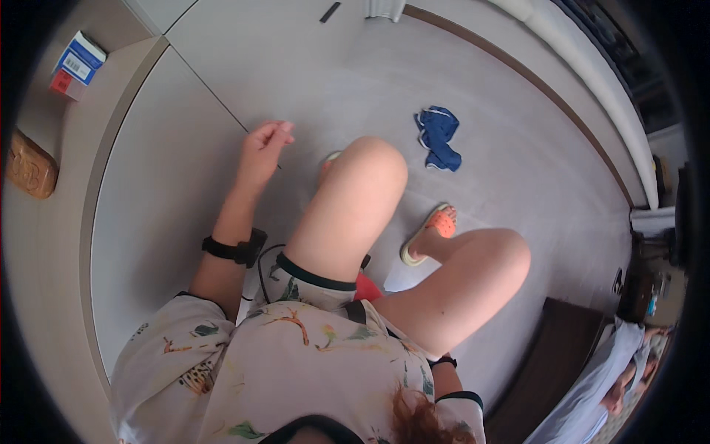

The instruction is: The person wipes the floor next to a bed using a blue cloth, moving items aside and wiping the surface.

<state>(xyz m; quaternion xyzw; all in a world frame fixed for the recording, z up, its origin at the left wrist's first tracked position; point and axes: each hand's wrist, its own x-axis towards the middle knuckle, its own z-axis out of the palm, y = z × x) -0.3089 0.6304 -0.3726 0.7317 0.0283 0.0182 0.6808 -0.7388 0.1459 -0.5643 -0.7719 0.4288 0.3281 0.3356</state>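
Note:
My left hand (265, 147) is raised in front of the pale cabinet door (161, 183), near the dark gap between two doors. Its fingers are curled in against the thumb, and nothing shows between them. A black device on a strap (244, 248) circles my left forearm, with a black cable (263, 272) beside it. My right hand is out of view behind my right thigh; only the forearm with a black band (445, 362) shows. Between my thighs a red surface (367, 287) is partly visible. Past my knees, a crumpled dark-blue cloth with white trim (440, 139) lies on the floor.
Blue-and-white and red boxes (80, 64) and a brown carved object (31, 166) sit on the left ledge. An orange sandal (441, 223) is on my right foot. A dark brown panel (546, 355) stands at right, beside pale-blue fabric (591, 383) and what look like another person's limbs.

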